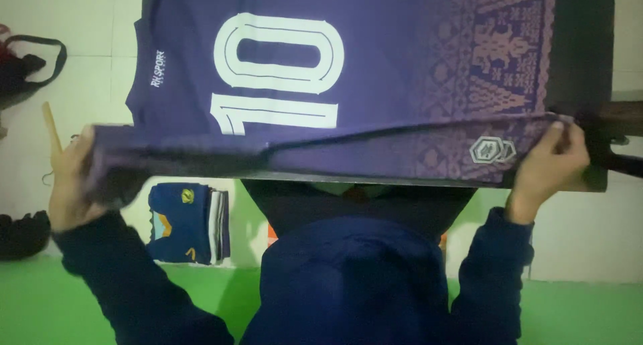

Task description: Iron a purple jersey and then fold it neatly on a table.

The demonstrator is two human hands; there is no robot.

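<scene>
Purple sports jersey (375,70), large white numerals on the near panel and a pinkish woven-style pattern along one side, spread wide across the upper half of the view. Bottom part folded over into a long band running the full width, a small grey badge near its right end. Left hand (70,184) closed around the jersey's left end, fabric bunched in the fist, motion-blurred. Right hand (549,164) pinching the jersey's right end, fingers curled over the folded edge, thumb beneath. Both arms in dark blue sleeves (492,271), raised from below the jersey.

Under the jersey, a dark table edge (362,179) just visible along the fold. Below the jersey's left part, a stack of folded blue garments (187,224) on pale tiled floor (87,84), well apart from the left hand. Left of the jersey, a dark bag with strap (27,67) and another dark bundle (23,234) lower down. Right of the jersey, dark furniture (623,117) close beside the right hand, leaving little room on that side. Green floor covering (583,311) nearest the body, open on both sides.
</scene>
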